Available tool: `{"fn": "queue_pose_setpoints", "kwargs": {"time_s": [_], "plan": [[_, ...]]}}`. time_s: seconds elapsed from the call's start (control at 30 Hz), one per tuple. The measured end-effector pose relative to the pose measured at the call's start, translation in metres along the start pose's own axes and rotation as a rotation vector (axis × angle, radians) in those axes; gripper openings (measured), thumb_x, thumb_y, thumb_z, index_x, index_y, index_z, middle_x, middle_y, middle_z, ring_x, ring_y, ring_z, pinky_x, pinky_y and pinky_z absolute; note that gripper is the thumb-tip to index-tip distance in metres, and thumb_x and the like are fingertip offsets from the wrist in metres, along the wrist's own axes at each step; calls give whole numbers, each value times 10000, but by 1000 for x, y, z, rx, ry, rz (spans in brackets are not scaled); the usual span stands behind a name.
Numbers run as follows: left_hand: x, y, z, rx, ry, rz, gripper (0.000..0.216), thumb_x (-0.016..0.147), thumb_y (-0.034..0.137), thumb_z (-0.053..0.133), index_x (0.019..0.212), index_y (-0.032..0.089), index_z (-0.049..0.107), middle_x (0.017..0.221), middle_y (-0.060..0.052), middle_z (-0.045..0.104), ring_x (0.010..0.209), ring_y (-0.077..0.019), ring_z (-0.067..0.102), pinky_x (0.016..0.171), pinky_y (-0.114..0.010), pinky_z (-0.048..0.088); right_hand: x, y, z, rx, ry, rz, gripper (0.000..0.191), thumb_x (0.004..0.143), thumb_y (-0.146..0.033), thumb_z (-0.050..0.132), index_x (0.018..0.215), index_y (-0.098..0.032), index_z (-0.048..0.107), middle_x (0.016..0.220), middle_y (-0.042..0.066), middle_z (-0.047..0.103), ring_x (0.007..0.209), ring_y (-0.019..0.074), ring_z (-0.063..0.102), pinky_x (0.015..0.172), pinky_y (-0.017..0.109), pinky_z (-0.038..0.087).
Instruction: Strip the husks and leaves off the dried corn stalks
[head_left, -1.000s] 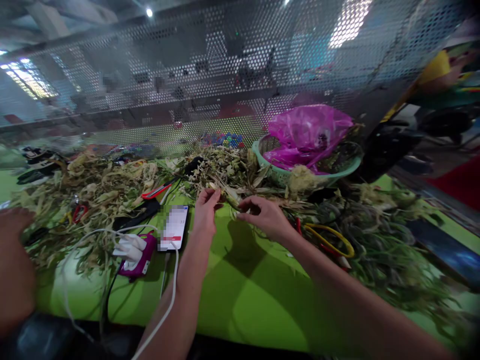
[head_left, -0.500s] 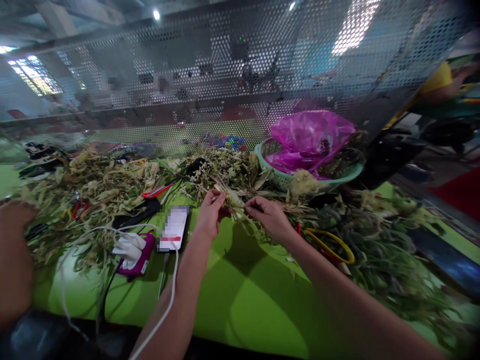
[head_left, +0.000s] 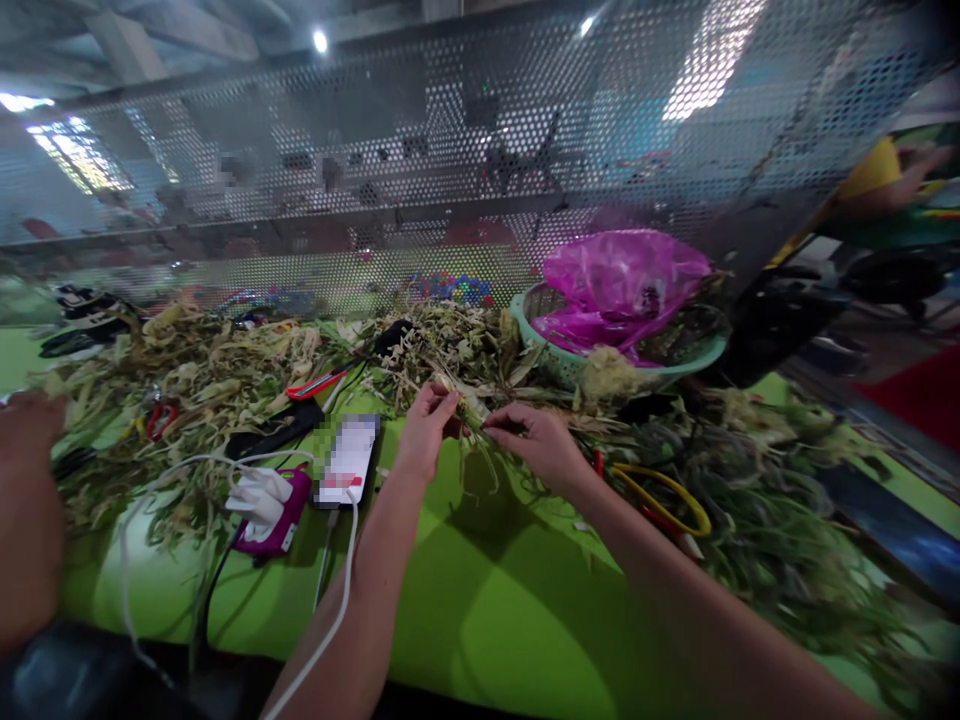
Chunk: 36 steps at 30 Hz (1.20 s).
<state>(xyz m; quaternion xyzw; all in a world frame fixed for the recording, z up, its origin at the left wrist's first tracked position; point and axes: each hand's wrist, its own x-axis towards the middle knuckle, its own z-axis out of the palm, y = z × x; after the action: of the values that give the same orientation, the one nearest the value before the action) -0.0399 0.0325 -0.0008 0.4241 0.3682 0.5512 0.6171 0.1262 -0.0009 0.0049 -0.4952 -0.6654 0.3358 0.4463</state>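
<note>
Over the green tabletop [head_left: 480, 600], my left hand [head_left: 426, 430] pinches a small bunch of pale, dried plant strands [head_left: 471, 420]. My right hand [head_left: 536, 440] meets the bunch from the right, its thumb and fingertips closed on the ends. Thin loose strands hang below, between both hands. Just behind them lies a heap of dried plant stalks and leaves [head_left: 450, 340]. Left of my left forearm is a phone [head_left: 352, 462] with a white cable plugged in. A tool with yellow and red handles [head_left: 667, 500] rests beside my right forearm.
A green basket [head_left: 551, 358] holding a pink plastic bag [head_left: 630, 285] stands behind. More dried plants [head_left: 225, 370] spread left, greener ones [head_left: 780, 540] right. A purple power block [head_left: 277, 520], a red-handled tool [head_left: 319, 383] and another person's arm [head_left: 30, 510] are left.
Thin strands now dangle further below the bunch between my hands. My right hand has shifted slightly left and down. The other person's arm has moved a little left.
</note>
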Motion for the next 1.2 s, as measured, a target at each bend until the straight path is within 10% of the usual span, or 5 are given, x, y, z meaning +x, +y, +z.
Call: {"fn": "queue_pose_setpoints", "kwargs": {"time_s": [0.2,0.57,1.2], "plan": [[-2,1,3,15,-25,16,333,690,420,720,787,187,503,682,56,493,517,-61,457,503,-214,433,0,-1,2,264,-215,186,331,758,-483,637,706,-156,638,578,-32,530,538,107,449,537,241,328],[2,-5,0,155,-31,65,285,726,401,686,798,176,527,655,48,483,525,-77,463,500,-213,424,-6,-8,1,-166,-19,-62,102,800,-288,595,787,-197,641,718,-2,652,673,161,569,626,260,398],[3,-5,0,111,-19,60,300,709,419,691,799,185,524,663,51,475,549,-79,463,542,-229,467,-3,-5,3,-89,-98,-31,227,855,-359,517,740,-199,628,705,1,570,700,164,522,651,270,381]]}}
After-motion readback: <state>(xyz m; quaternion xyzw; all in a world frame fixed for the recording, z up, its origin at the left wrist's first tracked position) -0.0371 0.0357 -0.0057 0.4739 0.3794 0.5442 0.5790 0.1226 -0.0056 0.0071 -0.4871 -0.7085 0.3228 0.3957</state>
